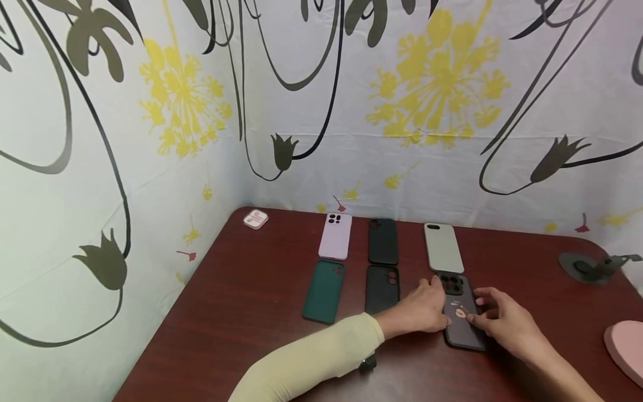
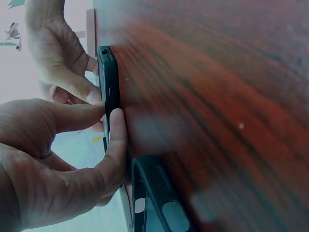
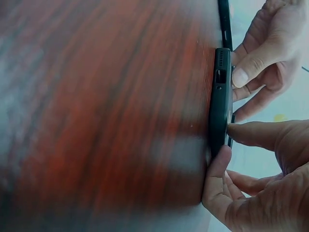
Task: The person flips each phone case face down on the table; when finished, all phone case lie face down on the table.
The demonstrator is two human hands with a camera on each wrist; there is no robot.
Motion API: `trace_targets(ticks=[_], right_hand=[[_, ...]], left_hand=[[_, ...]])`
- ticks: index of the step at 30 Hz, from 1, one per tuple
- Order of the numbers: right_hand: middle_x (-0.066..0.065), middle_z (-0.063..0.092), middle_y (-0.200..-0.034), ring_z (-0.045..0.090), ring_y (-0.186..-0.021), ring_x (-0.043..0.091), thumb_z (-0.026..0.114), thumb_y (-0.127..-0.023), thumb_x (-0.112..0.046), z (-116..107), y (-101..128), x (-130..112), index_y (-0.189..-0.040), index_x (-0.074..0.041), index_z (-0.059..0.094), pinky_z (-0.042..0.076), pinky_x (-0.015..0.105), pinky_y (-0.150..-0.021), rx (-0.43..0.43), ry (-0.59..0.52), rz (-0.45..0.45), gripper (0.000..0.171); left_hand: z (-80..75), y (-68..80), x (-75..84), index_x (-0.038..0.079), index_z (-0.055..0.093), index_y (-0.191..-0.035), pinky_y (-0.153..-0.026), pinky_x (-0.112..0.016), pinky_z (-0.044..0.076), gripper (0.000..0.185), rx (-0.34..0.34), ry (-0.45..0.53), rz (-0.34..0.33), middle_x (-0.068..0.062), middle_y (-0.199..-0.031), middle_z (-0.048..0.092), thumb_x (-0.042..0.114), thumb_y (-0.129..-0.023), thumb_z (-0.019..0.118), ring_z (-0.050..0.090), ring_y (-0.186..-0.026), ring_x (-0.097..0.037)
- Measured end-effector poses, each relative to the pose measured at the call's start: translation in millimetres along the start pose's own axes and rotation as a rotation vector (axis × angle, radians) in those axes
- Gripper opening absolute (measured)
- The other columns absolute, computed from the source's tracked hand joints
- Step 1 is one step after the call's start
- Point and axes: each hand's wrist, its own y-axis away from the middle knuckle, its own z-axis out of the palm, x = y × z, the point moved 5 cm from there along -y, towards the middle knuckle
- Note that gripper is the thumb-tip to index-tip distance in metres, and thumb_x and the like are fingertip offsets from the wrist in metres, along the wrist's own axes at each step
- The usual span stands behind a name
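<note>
While both hands [image 1: 422, 310] [image 1: 504, 324] pinch the dark phone [image 1: 459, 312] by its edges, lifting evenly seems wise.

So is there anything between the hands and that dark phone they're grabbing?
Nothing visible. The left hand and the right hand already touch the dark phone at its two sides, fingers pinching its edges. It lies flat on the table.

The table [image 1: 241, 312] looks like dark red wood-grain laminate, smooth with a slight sheen. The dark phone case [image 1: 459, 312] at lower right of centre looks matt, like soft plastic or silicone, as do the other cases. The backdrop [image 1: 150, 139] across the top is printed cloth, creased and matt.
</note>
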Motion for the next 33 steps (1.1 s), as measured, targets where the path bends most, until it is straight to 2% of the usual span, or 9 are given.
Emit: trace_targets(ticks=[6, 11, 15, 18, 21, 24, 28, 30, 33], right_hand=[[0.031, 0.058, -0.13, 0.067, -0.096, 0.023, 0.078, -0.097, -0.021, 1, 3, 1, -0.148, 0.009, 0.043, 0.056, 0.03, -0.062, 0.004, 0.008, -0.005, 0.069], [0.031, 0.059, -0.129, 0.068, -0.096, 0.023, 0.079, -0.096, -0.022, -1, 4, 1, -0.148, 0.01, 0.044, 0.056, 0.03, -0.061, 0.016, 0.015, -0.007, 0.07], [0.032, 0.058, -0.131, 0.069, -0.095, 0.023, 0.074, -0.101, -0.033, -7, 4, 1, -0.152, 0.012, 0.036, 0.059, 0.033, -0.065, -0.021, 0.0, 0.012, 0.078], [0.031, 0.058, -0.131, 0.067, -0.092, 0.024, 0.065, -0.104, -0.047, -19, 3, -2, -0.153, 0.011, 0.033, 0.057, 0.036, -0.068, -0.014, 0.04, 0.003, 0.083], [0.029, 0.061, -0.132, 0.064, -0.093, 0.027, 0.06, -0.106, -0.054, -27, 3, -10, -0.154, 0.01, 0.033, 0.052, 0.039, -0.072, 0.029, 0.093, -0.026, 0.084], [0.029, 0.061, -0.135, 0.065, -0.103, 0.033, 0.06, -0.106, -0.053, -21, 5, -20, -0.156, 0.009, 0.031, 0.054, 0.042, -0.077, 0.055, 0.075, -0.059, 0.085], [0.027, 0.06, -0.138, 0.067, -0.112, 0.033, 0.063, -0.105, -0.049, -7, 9, -34, -0.158, 0.006, 0.031, 0.056, 0.038, -0.078, 0.065, 0.02, -0.092, 0.082], [0.025, 0.059, -0.14, 0.067, -0.113, 0.029, 0.064, -0.105, -0.048, -1, 12, -40, -0.158, 0.004, 0.032, 0.054, 0.033, -0.076, 0.06, -0.003, -0.106, 0.081], [0.022, 0.059, -0.141, 0.067, -0.117, 0.03, 0.065, -0.105, -0.045, 9, 16, -47, -0.158, 0.001, 0.034, 0.055, 0.035, -0.079, 0.056, -0.031, -0.121, 0.077]], left_hand=[[0.4, -2.9, 1.3, 0.017, 0.033, -0.165, -0.091, -0.02, 0.057, 0.09, -0.012, -0.064, 0.001, -0.005, -0.155, 0.052, 0.047, -0.094, 0.079, 0.067, -0.122, -0.011], [-3.4, -0.8, 0.2, 0.015, 0.037, -0.162, -0.083, -0.02, 0.057, 0.086, -0.015, -0.056, 0.06, -0.003, -0.144, 0.061, 0.049, -0.094, 0.078, 0.069, -0.113, -0.009], [-12.4, 8.4, -4.5, 0.018, 0.034, -0.165, -0.095, -0.022, 0.056, 0.084, -0.032, 0.032, 0.108, -0.001, -0.155, 0.055, 0.053, -0.098, 0.072, 0.062, -0.132, -0.009], [-24.0, 17.5, -10.8, 0.024, 0.031, -0.167, -0.109, -0.026, 0.053, 0.084, -0.037, 0.105, 0.133, 0.001, -0.164, 0.044, 0.057, -0.099, 0.068, 0.048, -0.148, -0.009], [-38.3, 25.5, -20.9, 0.027, 0.031, -0.166, -0.108, -0.029, 0.054, 0.083, -0.026, 0.184, 0.13, 0.004, -0.159, 0.048, 0.059, -0.098, 0.068, 0.052, -0.143, -0.007], [-53.2, 33.5, -37.2, 0.028, 0.032, -0.166, -0.096, -0.028, 0.057, 0.084, -0.009, 0.301, 0.126, 0.003, -0.152, 0.053, 0.058, -0.098, 0.07, 0.064, -0.12, -0.002], [-69.7, 43.2, -60.2, 0.026, 0.03, -0.167, -0.083, -0.025, 0.057, 0.084, 0.024, 0.377, 0.128, -0.002, -0.15, 0.054, 0.054, -0.099, 0.071, 0.067, -0.097, 0.002], [-75.1, 47.4, -71.3, 0.024, 0.029, -0.167, -0.085, -0.026, 0.058, 0.084, 0.039, 0.36, 0.124, -0.003, -0.152, 0.054, 0.054, -0.1, 0.069, 0.067, -0.102, 0.001], [-77.9, 53.3, -89.5, 0.023, 0.028, -0.168, -0.087, -0.029, 0.059, 0.083, 0.043, 0.358, 0.11, -0.004, -0.152, 0.054, 0.053, -0.101, 0.068, 0.069, -0.108, -0.003]])
